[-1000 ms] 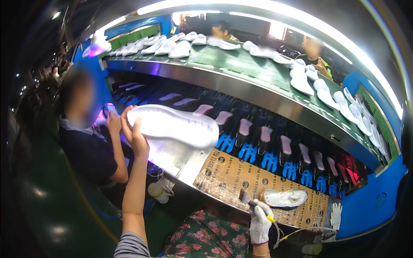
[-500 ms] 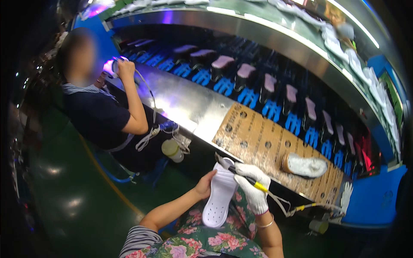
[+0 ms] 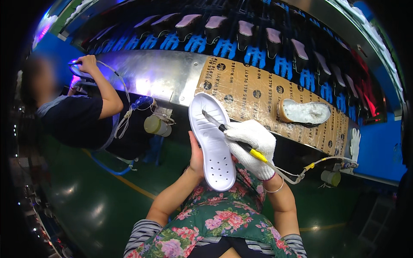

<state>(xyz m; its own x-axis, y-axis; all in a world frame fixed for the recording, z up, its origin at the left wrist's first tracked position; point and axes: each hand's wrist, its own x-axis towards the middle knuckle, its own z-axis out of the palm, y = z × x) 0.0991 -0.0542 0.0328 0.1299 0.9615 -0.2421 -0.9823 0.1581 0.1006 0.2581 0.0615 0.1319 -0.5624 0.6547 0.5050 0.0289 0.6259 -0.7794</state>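
My bare left hand (image 3: 196,157) holds a white shoe sole (image 3: 211,150) from beneath, thumb along its left edge and fingers wrapped behind it. The sole lies tilted with its inner face up; ridges cross its far part and small holes dot the near end. My right hand (image 3: 253,144), in a white knitted glove, grips a slim brush (image 3: 238,139) with a black and yellow handle. Its narrow grey tip is over the ridged part of the sole; whether it touches I cannot tell. A pale tube runs from the handle's back end to the right.
Brown printed sheeting (image 3: 243,96) covers part of the metal bench (image 3: 172,69); a white-filled shoe (image 3: 305,112) lies on it. Behind stand blue racks with shoe forms (image 3: 245,30). A glove (image 3: 355,144) hangs at right, a pot (image 3: 330,177) below. A co-worker (image 3: 79,112) works at left.
The sole has moved away from my body, its inner face now more fully in view. The brush has shifted over the sole's ridges. The whole view has turned.
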